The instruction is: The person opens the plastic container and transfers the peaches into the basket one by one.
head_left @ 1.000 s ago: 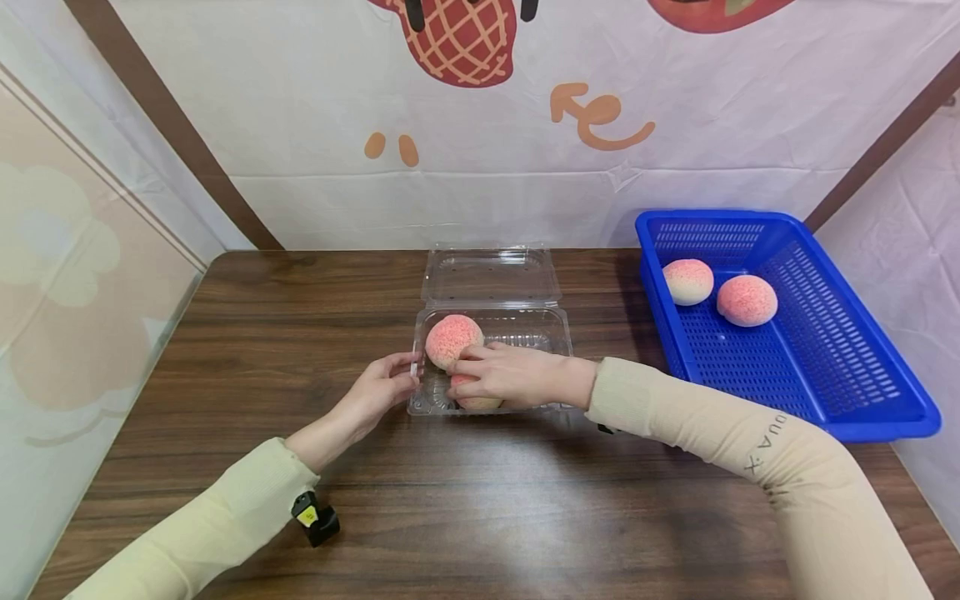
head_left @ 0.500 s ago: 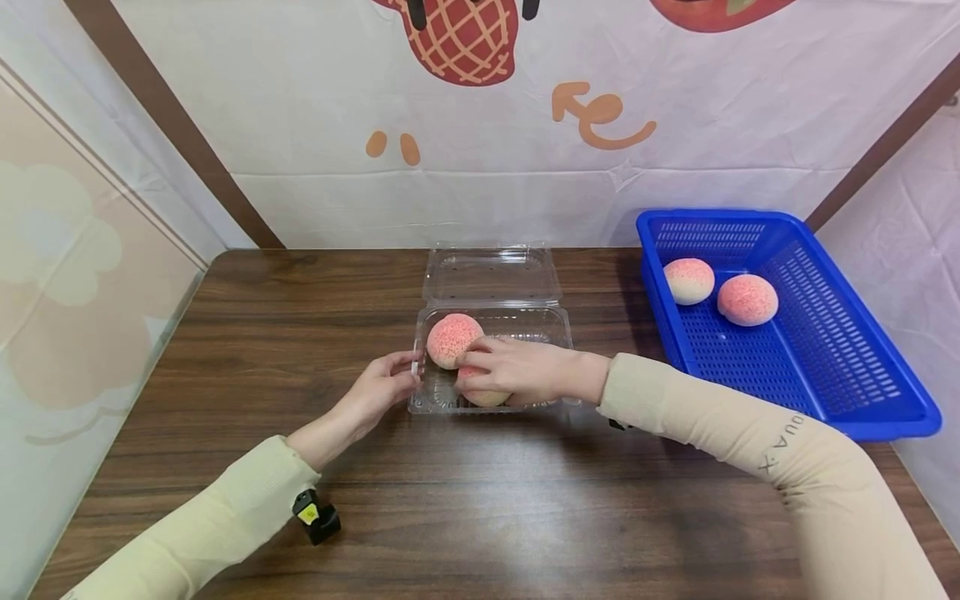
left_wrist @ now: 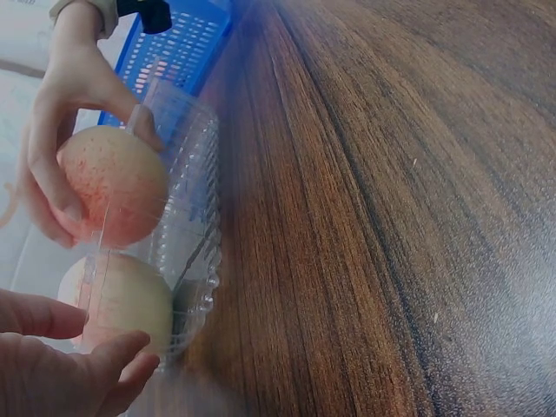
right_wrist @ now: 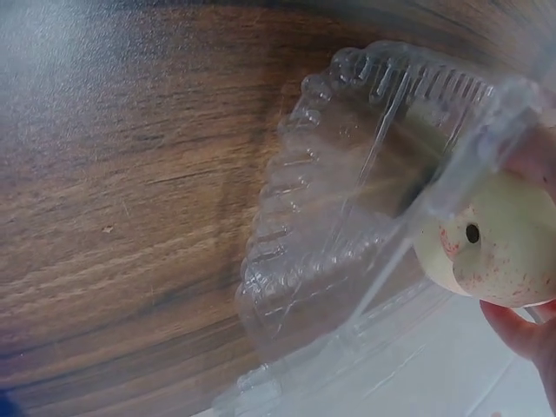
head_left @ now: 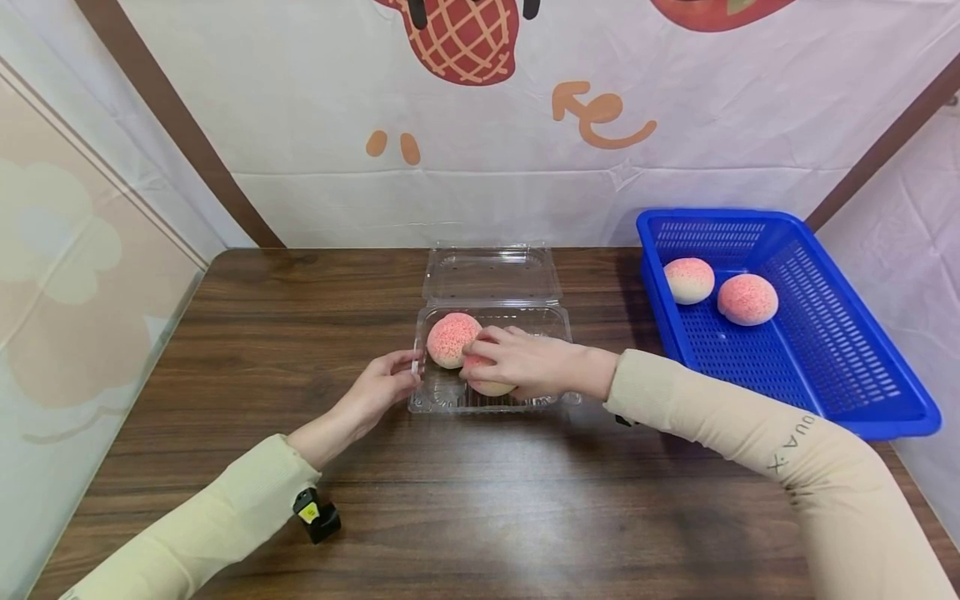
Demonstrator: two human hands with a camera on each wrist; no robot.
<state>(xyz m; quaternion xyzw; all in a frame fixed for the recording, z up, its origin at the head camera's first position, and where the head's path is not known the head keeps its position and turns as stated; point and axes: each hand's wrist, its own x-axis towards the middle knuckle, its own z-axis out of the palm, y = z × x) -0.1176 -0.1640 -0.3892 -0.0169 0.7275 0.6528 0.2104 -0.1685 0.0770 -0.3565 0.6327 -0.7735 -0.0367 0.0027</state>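
A clear plastic clamshell box (head_left: pixel 450 402) stands on the table, its lid (head_left: pixel 491 279) folded back. My left hand (head_left: pixel 378 385) holds the box's left rim, thumb and fingers on either side in the left wrist view. One pink-and-cream peach (head_left: pixel 453 337) sits in the left end of the box. My right hand (head_left: pixel 532 364) grips a second peach (head_left: pixel 487 387) from above, beside the first and at the height of the box's rim. In the right wrist view, the gripped peach (right_wrist: pixel 499 252) shows a small dark hole in its pale underside.
A blue perforated basket (head_left: pixel 862 333) stands to the right on the wooden table (head_left: pixel 465 517). Two more peaches, a left one (head_left: pixel 688 282) and a right one (head_left: pixel 747 300), lie in it. A printed cloth (head_left: pixel 315 100) hangs behind the table.
My right hand has shifted slightly right and away from me, carrying its peach along. The left hand keeps its place on the rim, and the first peach stays almost where it was.
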